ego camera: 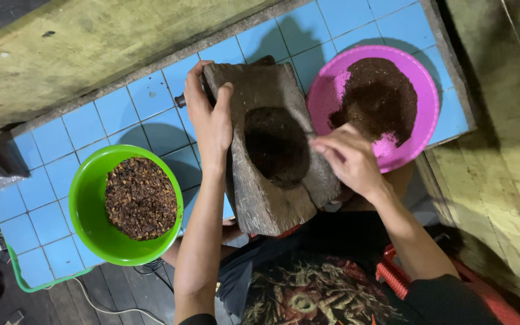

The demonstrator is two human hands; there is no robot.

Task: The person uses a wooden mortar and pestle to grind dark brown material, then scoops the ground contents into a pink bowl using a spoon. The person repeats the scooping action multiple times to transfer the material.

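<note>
Nearest: right hand (347,157), fingers bunched at mortar (275,147) hollow's right rim; contents unclear. Left hand (210,117) clamps mortar's far-left edge. Mortar's long axis near-to-far. Pink bowl (373,105) just right; green bowl (126,204) left, farther off.

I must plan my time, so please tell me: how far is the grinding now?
Done: dark ground powder fills the pink bowl. In hand: the left hand steadies the stone mortar while the right hand works at its hollow. Left: coarse brown pieces still fill the green bowl.
</note>
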